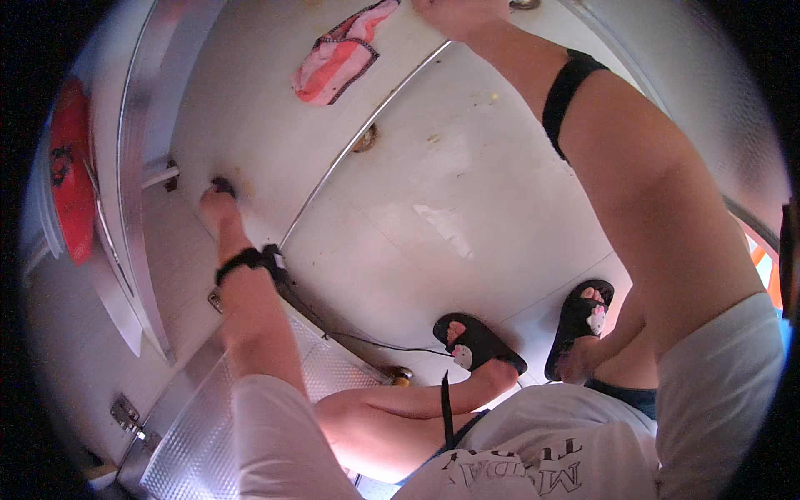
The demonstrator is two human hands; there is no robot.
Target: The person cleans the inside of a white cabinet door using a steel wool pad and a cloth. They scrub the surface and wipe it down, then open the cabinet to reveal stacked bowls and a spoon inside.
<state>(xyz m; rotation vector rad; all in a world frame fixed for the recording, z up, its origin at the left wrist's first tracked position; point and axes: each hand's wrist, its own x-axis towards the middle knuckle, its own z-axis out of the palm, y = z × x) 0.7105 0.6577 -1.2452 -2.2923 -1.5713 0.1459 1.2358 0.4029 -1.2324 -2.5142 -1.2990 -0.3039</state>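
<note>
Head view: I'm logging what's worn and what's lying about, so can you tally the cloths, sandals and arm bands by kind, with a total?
Pink cloth on the white surface: 1
Black sandals, one per foot: 2
Black arm bands, one on the left wrist, one on the right forearm: 2
Total: 5

Light: bright, soft daylight; pale glare below the right hand (458, 15).
Edges: fisheye bending, black vignette.
Focus: slightly soft.

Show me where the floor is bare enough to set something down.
The pale floor is bare between the metal strip, the right arm and the black sandals. It is crowded near the pink cloth and around the left hand.
</note>
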